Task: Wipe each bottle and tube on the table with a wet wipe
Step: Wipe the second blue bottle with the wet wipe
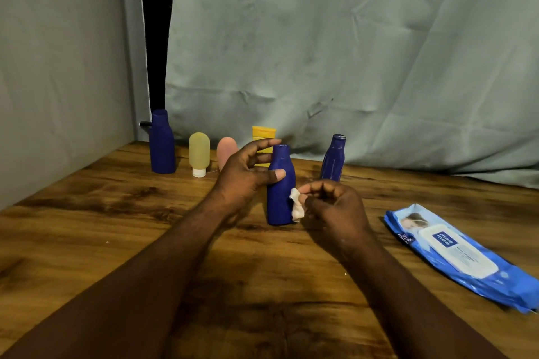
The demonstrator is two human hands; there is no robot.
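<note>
A blue bottle (279, 198) stands upright on the wooden table (87, 227) in the middle of the view. My left hand (246, 175) grips its upper part, thumb across the front and fingers at the neck. My right hand (332, 201) pinches a small crumpled white wet wipe (297, 203) against the bottle's lower right side. Behind, in a row, stand a taller blue bottle (162, 143), a pale yellow tube (199, 153) on its white cap, a pink tube (226, 150), a yellow tube (264, 137) partly hidden by my left hand, and another blue bottle (334, 159).
A blue pack of wet wipes (458, 253) lies flat on the right of the table. A grey-green cloth backdrop (350, 52) hangs right behind the row of bottles. A grey wall (58, 81) closes the left side.
</note>
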